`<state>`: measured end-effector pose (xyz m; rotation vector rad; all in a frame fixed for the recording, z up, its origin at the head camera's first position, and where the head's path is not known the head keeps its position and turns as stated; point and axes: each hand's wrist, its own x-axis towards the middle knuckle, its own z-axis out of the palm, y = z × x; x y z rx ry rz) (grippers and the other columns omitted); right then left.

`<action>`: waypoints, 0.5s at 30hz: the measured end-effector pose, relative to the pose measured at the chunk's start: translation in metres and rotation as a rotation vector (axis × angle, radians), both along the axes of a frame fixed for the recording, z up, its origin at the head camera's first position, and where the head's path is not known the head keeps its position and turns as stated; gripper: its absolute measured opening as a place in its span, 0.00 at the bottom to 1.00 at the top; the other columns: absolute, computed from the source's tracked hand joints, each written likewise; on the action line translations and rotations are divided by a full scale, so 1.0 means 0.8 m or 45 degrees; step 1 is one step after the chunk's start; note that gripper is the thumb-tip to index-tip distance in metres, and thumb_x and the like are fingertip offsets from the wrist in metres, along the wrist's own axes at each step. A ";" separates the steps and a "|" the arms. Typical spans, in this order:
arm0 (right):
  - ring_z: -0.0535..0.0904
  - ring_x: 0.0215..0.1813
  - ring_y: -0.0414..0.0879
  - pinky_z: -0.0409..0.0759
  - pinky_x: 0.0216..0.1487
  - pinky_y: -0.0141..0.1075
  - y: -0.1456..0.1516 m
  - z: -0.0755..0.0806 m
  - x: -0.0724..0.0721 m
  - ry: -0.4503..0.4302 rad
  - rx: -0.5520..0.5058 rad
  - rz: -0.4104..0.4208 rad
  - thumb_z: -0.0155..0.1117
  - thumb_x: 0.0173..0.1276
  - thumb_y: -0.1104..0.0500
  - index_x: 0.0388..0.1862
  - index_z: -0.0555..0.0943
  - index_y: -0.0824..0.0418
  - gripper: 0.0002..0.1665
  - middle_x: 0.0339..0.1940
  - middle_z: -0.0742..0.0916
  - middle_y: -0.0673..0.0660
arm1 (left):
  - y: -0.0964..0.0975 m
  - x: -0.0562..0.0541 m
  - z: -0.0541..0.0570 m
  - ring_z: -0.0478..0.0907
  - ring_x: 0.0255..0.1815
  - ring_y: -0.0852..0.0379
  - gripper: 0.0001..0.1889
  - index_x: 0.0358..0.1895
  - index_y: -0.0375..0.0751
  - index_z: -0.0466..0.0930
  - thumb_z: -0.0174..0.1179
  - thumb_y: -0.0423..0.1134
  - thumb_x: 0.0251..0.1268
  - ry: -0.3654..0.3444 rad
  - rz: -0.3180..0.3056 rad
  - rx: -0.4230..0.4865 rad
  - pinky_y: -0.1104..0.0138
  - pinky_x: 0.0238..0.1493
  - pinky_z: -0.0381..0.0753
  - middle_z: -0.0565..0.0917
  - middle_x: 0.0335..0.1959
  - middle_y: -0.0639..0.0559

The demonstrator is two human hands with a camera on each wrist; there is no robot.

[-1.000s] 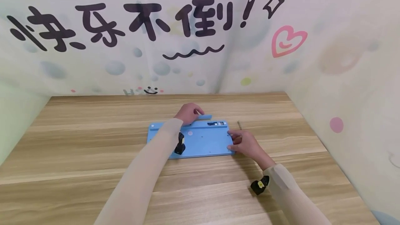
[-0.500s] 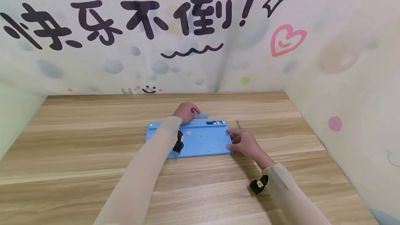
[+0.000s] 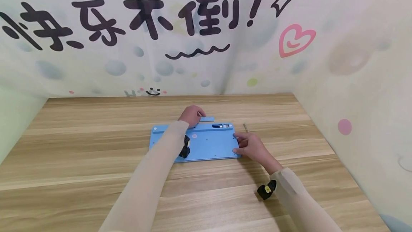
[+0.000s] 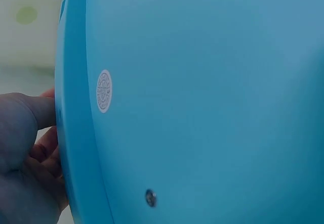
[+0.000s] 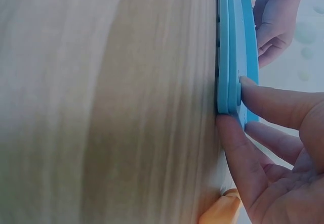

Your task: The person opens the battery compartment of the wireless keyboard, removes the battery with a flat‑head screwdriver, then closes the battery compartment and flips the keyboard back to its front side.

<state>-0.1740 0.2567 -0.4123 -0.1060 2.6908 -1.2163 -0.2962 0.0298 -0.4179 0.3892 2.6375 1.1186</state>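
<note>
A light blue keyboard (image 3: 209, 146) lies face down on the table, with several screws and a round sticker (image 4: 104, 91) on its back. Near its far right corner the battery compartment (image 3: 220, 126) is uncovered and shows dark batteries. Beyond the far edge, my left hand (image 3: 191, 116) holds a small blue strip (image 3: 207, 119), which looks like the battery cover; the fingertips' contact is partly hidden. In the left wrist view, the thumb meets the keyboard's far edge. My right hand (image 3: 252, 148) grips the keyboard's right end, thumb (image 5: 273, 105) on the back and fingers at the edge.
A thin rod (image 3: 246, 127) lies behind my right hand. In the right wrist view, an orange object (image 5: 223, 209) sits below the fingers. Wood-grain table (image 3: 96, 139) surrounds the keyboard, and a printed curtain (image 3: 145, 67) hangs along the far edge.
The left hand and the blue strip have shifted slightly left, and a dark line now shows along the strip. The right hand keeps its place at the keyboard. The head view has moved slightly.
</note>
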 end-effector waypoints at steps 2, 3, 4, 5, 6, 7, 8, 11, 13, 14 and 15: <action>0.78 0.47 0.56 0.80 0.38 0.38 0.000 0.000 0.000 -0.003 -0.002 -0.004 0.68 0.54 0.69 0.58 0.72 0.69 0.31 0.46 0.79 0.65 | 0.000 0.000 0.000 0.74 0.43 0.51 0.12 0.44 0.40 0.82 0.50 0.28 0.65 0.000 0.001 0.006 0.61 0.47 0.74 0.79 0.44 0.47; 0.78 0.47 0.56 0.80 0.38 0.37 0.000 -0.001 0.000 -0.007 -0.003 -0.008 0.68 0.53 0.69 0.58 0.72 0.69 0.31 0.46 0.79 0.65 | 0.000 0.001 0.000 0.74 0.43 0.51 0.12 0.44 0.40 0.82 0.50 0.27 0.65 0.002 0.000 0.008 0.61 0.47 0.74 0.79 0.44 0.47; 0.78 0.47 0.56 0.80 0.38 0.37 0.000 -0.001 0.000 -0.008 -0.003 -0.007 0.68 0.54 0.69 0.59 0.72 0.69 0.32 0.46 0.79 0.65 | 0.000 0.001 0.000 0.74 0.43 0.51 0.12 0.44 0.40 0.82 0.50 0.27 0.64 0.002 0.000 0.011 0.60 0.47 0.74 0.79 0.44 0.46; 0.78 0.47 0.56 0.80 0.38 0.37 0.000 -0.001 0.000 -0.007 0.000 -0.006 0.68 0.54 0.68 0.59 0.72 0.69 0.32 0.46 0.79 0.65 | 0.000 0.001 0.000 0.74 0.43 0.51 0.12 0.44 0.40 0.82 0.50 0.27 0.64 0.003 0.001 0.012 0.60 0.48 0.74 0.79 0.44 0.46; 0.78 0.47 0.56 0.80 0.38 0.37 0.000 -0.001 0.000 -0.004 0.004 -0.001 0.68 0.54 0.68 0.59 0.72 0.69 0.32 0.46 0.79 0.65 | -0.001 0.001 0.001 0.74 0.43 0.51 0.12 0.44 0.39 0.82 0.50 0.27 0.64 0.003 0.002 0.014 0.60 0.48 0.74 0.79 0.44 0.46; 0.78 0.46 0.56 0.80 0.38 0.38 0.000 -0.001 0.000 -0.001 0.007 -0.002 0.68 0.54 0.68 0.58 0.72 0.69 0.31 0.46 0.79 0.65 | -0.001 0.002 0.001 0.74 0.43 0.51 0.12 0.43 0.39 0.82 0.50 0.27 0.64 0.005 0.001 0.015 0.60 0.48 0.74 0.79 0.44 0.46; 0.78 0.46 0.56 0.80 0.38 0.38 0.000 -0.001 0.000 0.002 0.009 0.001 0.68 0.54 0.68 0.58 0.72 0.69 0.31 0.46 0.79 0.65 | -0.001 0.002 0.001 0.74 0.43 0.51 0.11 0.43 0.39 0.82 0.50 0.27 0.64 0.007 0.002 0.014 0.60 0.48 0.74 0.79 0.44 0.46; 0.78 0.46 0.56 0.80 0.38 0.38 0.000 0.000 0.000 0.013 0.011 0.010 0.69 0.54 0.68 0.58 0.72 0.70 0.31 0.45 0.79 0.65 | -0.001 0.002 0.000 0.74 0.43 0.51 0.11 0.43 0.39 0.82 0.51 0.27 0.64 0.010 0.003 0.008 0.60 0.48 0.74 0.79 0.43 0.46; 0.78 0.46 0.56 0.80 0.38 0.39 0.000 0.000 0.000 0.015 0.012 0.010 0.69 0.53 0.68 0.58 0.72 0.70 0.31 0.45 0.79 0.65 | -0.001 0.001 -0.001 0.74 0.42 0.51 0.11 0.43 0.39 0.82 0.51 0.27 0.64 0.012 0.001 0.005 0.61 0.47 0.74 0.79 0.43 0.46; 0.78 0.46 0.56 0.80 0.39 0.39 0.000 0.001 0.000 0.016 0.012 0.012 0.69 0.53 0.68 0.58 0.72 0.70 0.31 0.45 0.79 0.65 | -0.001 0.001 -0.002 0.74 0.42 0.51 0.11 0.43 0.39 0.82 0.51 0.27 0.64 0.014 0.000 0.002 0.61 0.47 0.74 0.79 0.43 0.46; 0.78 0.46 0.56 0.80 0.39 0.39 0.000 0.001 0.001 0.018 0.012 0.013 0.69 0.53 0.68 0.58 0.72 0.70 0.31 0.45 0.79 0.65 | 0.000 0.001 -0.002 0.74 0.42 0.51 0.11 0.43 0.39 0.82 0.51 0.27 0.64 0.013 -0.001 0.001 0.61 0.47 0.74 0.79 0.43 0.46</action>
